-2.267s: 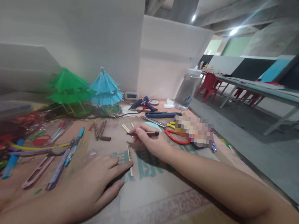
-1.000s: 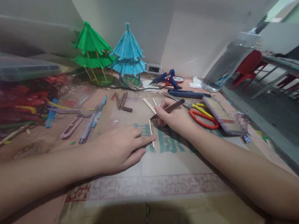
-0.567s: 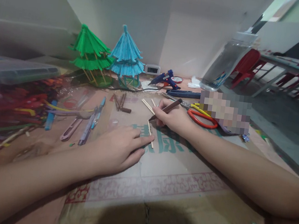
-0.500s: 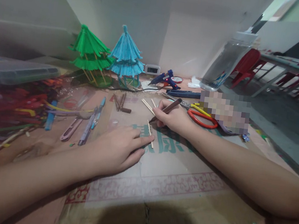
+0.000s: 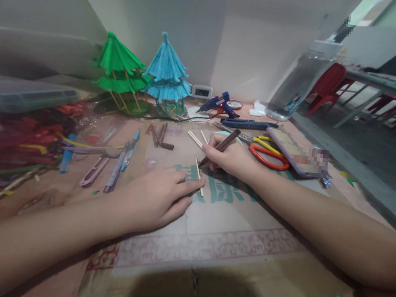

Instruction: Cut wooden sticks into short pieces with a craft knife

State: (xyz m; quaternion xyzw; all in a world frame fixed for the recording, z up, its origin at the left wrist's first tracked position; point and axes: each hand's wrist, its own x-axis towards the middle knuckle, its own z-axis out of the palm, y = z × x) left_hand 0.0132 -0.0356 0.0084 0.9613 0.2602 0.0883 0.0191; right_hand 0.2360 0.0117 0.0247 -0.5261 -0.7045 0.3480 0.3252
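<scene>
on printed board point(image 5: 225, 217) — left hand point(image 5: 163, 195) touches stick point(image 5: 198, 170), right hand point(image 5: 229, 156) holds marker point(image 5: 229, 140)

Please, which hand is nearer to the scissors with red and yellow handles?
Right. The right hand is just left of the handles of the scissors; the left hand is farther left, touching a pale stick.

A craft workshop is suggested by the bench point(image 5: 61, 286), which is partly covered with printed cardboard point(image 5: 218, 218). Over this bench are spread a glue gun point(image 5: 215, 103), scissors point(image 5: 248, 138), a pink cutter point(image 5: 94, 172) and pens point(image 5: 131, 149), and behind them a green model point(image 5: 120, 57) and a blue model point(image 5: 168, 67) with tiered roofs are displayed. Beyond, red chairs point(image 5: 328, 87) are seen on a grey floor point(image 5: 355, 158) by a long table point(image 5: 389, 85), as in a shared workroom.
</scene>
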